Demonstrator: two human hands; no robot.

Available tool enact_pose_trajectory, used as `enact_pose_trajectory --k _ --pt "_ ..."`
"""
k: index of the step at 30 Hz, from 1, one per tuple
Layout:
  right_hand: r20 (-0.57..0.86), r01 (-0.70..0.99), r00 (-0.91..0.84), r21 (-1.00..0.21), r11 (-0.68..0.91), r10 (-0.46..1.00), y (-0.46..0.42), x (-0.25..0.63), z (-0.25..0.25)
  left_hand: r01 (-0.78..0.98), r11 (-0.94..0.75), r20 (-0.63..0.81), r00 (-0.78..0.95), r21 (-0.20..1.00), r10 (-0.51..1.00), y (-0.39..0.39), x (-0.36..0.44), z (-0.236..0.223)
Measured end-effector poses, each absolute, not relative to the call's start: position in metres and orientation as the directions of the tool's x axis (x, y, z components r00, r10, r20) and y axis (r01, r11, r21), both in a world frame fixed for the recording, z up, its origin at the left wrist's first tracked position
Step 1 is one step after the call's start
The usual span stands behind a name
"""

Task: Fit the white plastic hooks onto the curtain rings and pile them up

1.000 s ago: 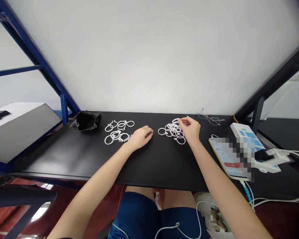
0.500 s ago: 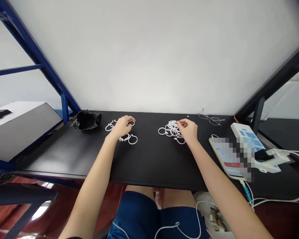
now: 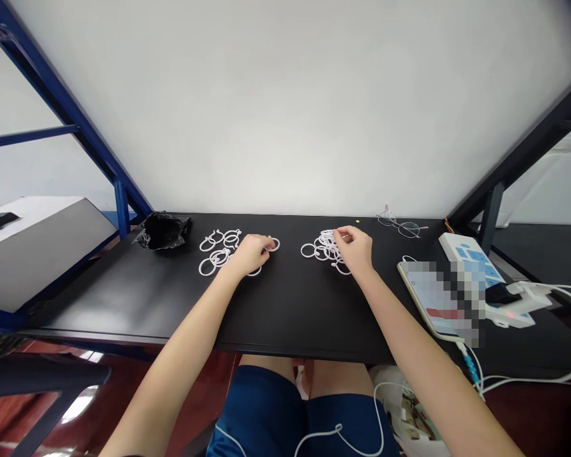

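Note:
My left hand is closed in a pinch on a white ring, which sticks out past the fingertips on the right. Left of and partly under that hand lies a loose group of white rings, each with a small knob or clasp. At the other pile of white rings, my right hand has thumb and fingers pinched together at the upper right side. Its fingertips touch the pile; whether a ring is between them is too small to make out.
A black plastic bag stands open at the back left of the black table. Glasses lie at the back right. A phone with a cable and a white power strip are on the right.
My left hand has moved right, away from the left group, with a white ring in its fingers. More of the left rings show. My right hand stays at its pile.

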State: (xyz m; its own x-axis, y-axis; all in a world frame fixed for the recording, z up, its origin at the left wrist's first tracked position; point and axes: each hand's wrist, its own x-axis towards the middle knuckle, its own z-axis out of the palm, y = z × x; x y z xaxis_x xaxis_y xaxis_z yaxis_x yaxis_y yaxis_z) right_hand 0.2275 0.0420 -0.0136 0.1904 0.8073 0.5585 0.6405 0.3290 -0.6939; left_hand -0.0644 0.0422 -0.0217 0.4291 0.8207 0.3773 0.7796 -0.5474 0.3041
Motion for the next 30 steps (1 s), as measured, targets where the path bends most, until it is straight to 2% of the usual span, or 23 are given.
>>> enact_pose_trajectory --k 5,10,14,24,30 --pt "0.608 0.55 0.055 -0.681 0.484 0.792 0.034 0.212 -0.016 0.662 -0.689 0.39 0.575 0.296 0.72 0.029 -0.035 -0.02" --pt "0.635 0.493 -0.23 -0.577 0.651 0.737 0.016 0.187 -0.016 0.661 -0.667 0.331 0.579 0.345 0.745 0.023 -0.029 -0.022" --pt "0.566 0.452 -0.376 -0.579 0.679 0.734 0.009 0.178 -0.018 0.677 -0.642 0.296 0.57 0.361 0.767 0.02 -0.026 -0.022" --pt "0.449 0.523 -0.34 -0.64 0.563 0.826 0.015 0.181 -0.023 0.646 -0.644 0.279 0.583 0.41 0.763 0.014 -0.019 -0.02" --pt "0.449 0.522 -0.331 -0.645 0.558 0.83 0.016 0.182 -0.024 0.664 -0.625 0.315 0.54 0.412 0.781 0.015 -0.02 -0.022"
